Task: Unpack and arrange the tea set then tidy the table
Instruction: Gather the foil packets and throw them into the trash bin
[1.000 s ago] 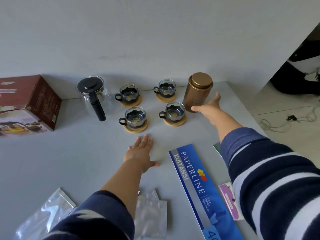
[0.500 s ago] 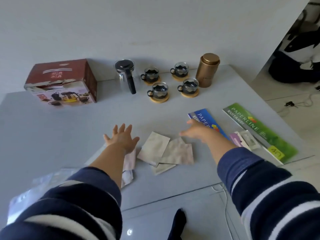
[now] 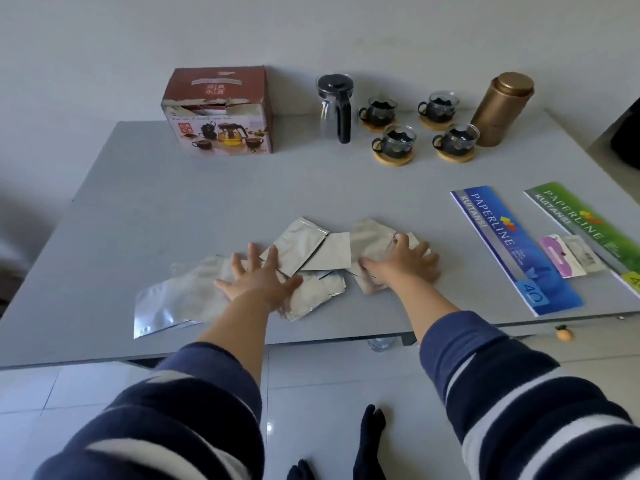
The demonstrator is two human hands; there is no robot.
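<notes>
Pressing flat on a scatter of silvery plastic pouches, both hands are spread wide on the grey desk: the left hand lies palm down, fingers splayed, over the pouches at the 7 o'clock side of the heap, and the right hand lies the same way over those at the 4 o'clock side, neither one closed around anything. The pouches overlap loosely, creased and shiny, with a larger clear bag trailing off toward 8 o'clock. Up at 12 o'clock the tea set stands arranged: a glass teapot with a black lid and handle, then four glass cups with dark holders, each on a round wooden coaster, in two rows of two, and a bronze canister just beside them at 1 o'clock. The red box with its torn top edge sits at 11 o'clock, well apart from the teapot. At 3 o'clock lie a blue receipt book and a green receipt book, the green one cut off by the frame, with a small purple card between them. How many pouches lie under the palms cannot be told. Striped navy sleeves fill the foreground.
</notes>
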